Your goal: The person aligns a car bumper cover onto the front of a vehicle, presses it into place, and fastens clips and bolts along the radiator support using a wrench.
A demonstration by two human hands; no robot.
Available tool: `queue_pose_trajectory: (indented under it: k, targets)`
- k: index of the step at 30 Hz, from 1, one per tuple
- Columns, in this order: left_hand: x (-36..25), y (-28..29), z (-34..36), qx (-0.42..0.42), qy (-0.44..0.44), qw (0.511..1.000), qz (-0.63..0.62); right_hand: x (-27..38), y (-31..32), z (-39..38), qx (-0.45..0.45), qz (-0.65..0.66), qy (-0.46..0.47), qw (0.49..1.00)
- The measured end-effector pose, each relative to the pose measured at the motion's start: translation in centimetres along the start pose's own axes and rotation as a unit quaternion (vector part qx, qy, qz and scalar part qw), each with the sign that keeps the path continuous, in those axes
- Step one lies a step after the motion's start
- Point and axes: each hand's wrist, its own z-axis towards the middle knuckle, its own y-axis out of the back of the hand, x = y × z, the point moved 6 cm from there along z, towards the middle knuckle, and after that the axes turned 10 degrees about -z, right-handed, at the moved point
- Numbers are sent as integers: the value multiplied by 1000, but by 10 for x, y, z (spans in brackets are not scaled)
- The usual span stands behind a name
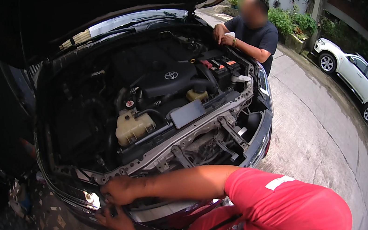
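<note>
At the front left corner of an open engine bay, my right hand point(121, 189) reaches across from the right. Its fingers are curled down by the lit headlight point(92, 200), and what they grip is hidden. Just below it, my left hand point(118, 222) comes up from the lower edge, fingers bent around a small dark part I cannot make out. Both hands are close together beside the bumper point(160, 211). The metal crossmember point(161, 155) runs to the right behind my right forearm.
A flat grey rectangular device point(187, 113) lies on the front of the bay, beside a yellowed reservoir point(134, 126). The raised hood point(130, 0) hangs overhead. Another person point(254, 30) leans on the far right fender near the battery point(222, 72). A white car point(355, 77) stands on the right.
</note>
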Motion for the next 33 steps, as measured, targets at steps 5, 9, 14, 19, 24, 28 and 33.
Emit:
queue_pose_trajectory:
  k: [5,9,14,19,24,28,33]
  targets:
    - [-7,-9,-1,31,-62,997,17,2,36,-4,-71,138,34,987]
    - [-2,4,3,25,-51,998,0,29,57,-8,-112,88,55,988]
    - [-20,-7,5,21,-64,998,7,28,80,-21,-141,75,40,986]
    - [-18,8,4,13,-54,998,17,32,66,-14,-122,111,68,984]
    - [-23,-12,3,34,-49,998,14,22,55,-17,-99,85,75,989]
    - [3,0,0,35,2,999,40,35,44,-5,-64,71,113,989]
    - [-2,-11,4,39,-31,994,95,18,49,12,-41,11,101,994]
